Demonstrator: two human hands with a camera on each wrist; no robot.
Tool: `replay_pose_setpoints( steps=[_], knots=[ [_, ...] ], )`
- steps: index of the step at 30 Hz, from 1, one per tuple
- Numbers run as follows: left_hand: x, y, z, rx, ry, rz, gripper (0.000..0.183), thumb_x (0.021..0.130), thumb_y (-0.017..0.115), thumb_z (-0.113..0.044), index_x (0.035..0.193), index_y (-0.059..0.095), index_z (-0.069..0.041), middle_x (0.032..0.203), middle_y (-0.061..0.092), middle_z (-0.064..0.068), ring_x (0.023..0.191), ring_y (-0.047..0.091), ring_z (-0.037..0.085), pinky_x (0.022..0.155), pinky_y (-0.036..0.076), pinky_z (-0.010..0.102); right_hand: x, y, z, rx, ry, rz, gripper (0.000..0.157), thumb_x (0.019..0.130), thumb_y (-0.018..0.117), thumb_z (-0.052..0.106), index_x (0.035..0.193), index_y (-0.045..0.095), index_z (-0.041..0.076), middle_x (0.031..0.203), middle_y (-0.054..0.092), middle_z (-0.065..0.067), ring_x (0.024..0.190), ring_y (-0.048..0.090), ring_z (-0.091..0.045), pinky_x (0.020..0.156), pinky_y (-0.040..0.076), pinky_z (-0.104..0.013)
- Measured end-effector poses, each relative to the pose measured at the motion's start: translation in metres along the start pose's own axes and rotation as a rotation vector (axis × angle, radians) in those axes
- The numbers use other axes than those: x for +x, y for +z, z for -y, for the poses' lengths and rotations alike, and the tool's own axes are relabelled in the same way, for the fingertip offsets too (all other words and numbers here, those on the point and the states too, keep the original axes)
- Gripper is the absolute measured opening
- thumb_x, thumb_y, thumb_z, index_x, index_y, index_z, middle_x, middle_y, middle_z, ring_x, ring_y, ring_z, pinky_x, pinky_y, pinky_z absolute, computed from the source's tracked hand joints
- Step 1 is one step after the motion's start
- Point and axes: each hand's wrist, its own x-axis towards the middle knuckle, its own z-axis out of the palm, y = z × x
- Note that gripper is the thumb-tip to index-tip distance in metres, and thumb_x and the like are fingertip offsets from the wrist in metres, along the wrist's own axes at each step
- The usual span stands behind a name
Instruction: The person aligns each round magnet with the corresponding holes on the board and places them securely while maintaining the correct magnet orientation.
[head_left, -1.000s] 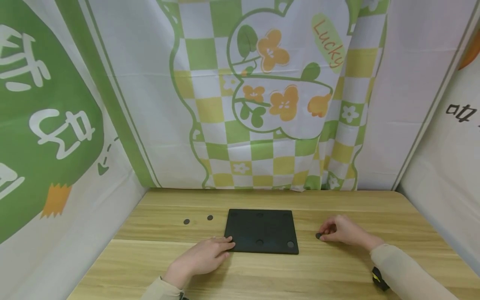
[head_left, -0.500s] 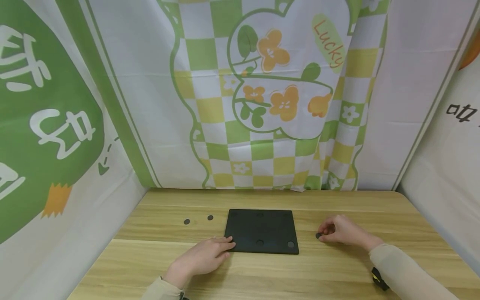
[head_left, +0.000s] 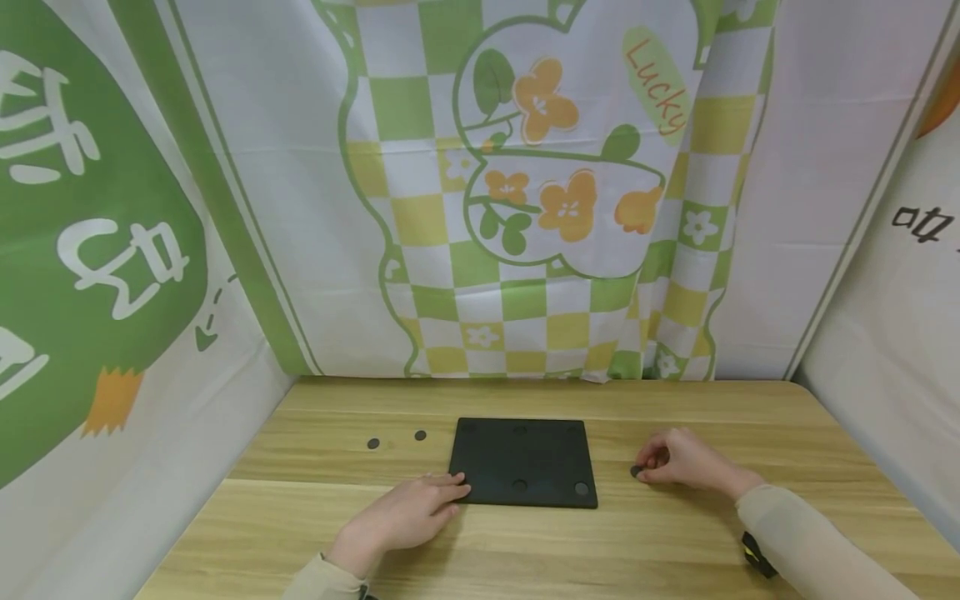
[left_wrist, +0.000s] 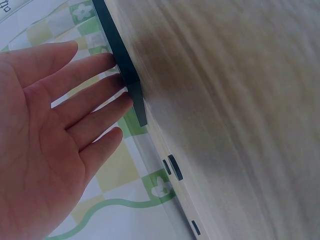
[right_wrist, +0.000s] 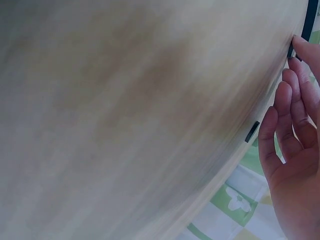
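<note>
A flat black board [head_left: 525, 458] lies on the table, with several round marks on it and a greyer disc [head_left: 581, 488] at its near right corner. My left hand [head_left: 405, 512] has its fingers extended, the fingertips resting on the board's near left corner. To the right of the board, my right hand [head_left: 686, 460] pinches a small dark disc [head_left: 636, 472] between thumb and index finger, close to the tabletop. In the right wrist view the other fingers are loosely bent, and a further dark flat piece [right_wrist: 251, 131] lies on the table beyond them.
Two dark discs [head_left: 420, 435] [head_left: 373, 443] lie on the wooden table [head_left: 525, 550] left of the board. Printed cloth [head_left: 420, 217] hangs along the table's back edge, with more cloth at both sides. A black and yellow item [head_left: 759, 557] shows by the right sleeve.
</note>
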Motion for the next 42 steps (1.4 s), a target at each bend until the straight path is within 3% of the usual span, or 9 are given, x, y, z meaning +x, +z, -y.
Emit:
replay_pose_setpoints(
  steps=[28,42],
  knots=[
    [-0.0002,0.0003,-0.0001,0.005,-0.004,0.004,0.038,0.099,0.048,-0.023,0.135,0.055,-0.013,0.145,0.047,0.008,0.132,0.046,0.029,0.107,0.038,0.05,0.0037,0.0017,0.0015,-0.053,-0.051,-0.025,0.01,0.076,0.079,0.022,0.079,0.07,0.02,0.071,0.062,0.015,0.064,0.054,0.005,0.055,0.05,-0.017],
    [0.0004,-0.0001,-0.0001,0.013,-0.006,0.01,0.038,0.099,0.048,-0.023,0.135,0.055,-0.013,0.144,0.047,0.008,0.132,0.046,0.029,0.107,0.039,0.049,0.01,0.0021,0.0038,-0.022,-0.005,-0.083,0.011,0.076,0.079,0.025,0.081,0.071,0.02,0.072,0.063,0.014,0.064,0.055,0.004,0.055,0.05,-0.018]
  ],
)
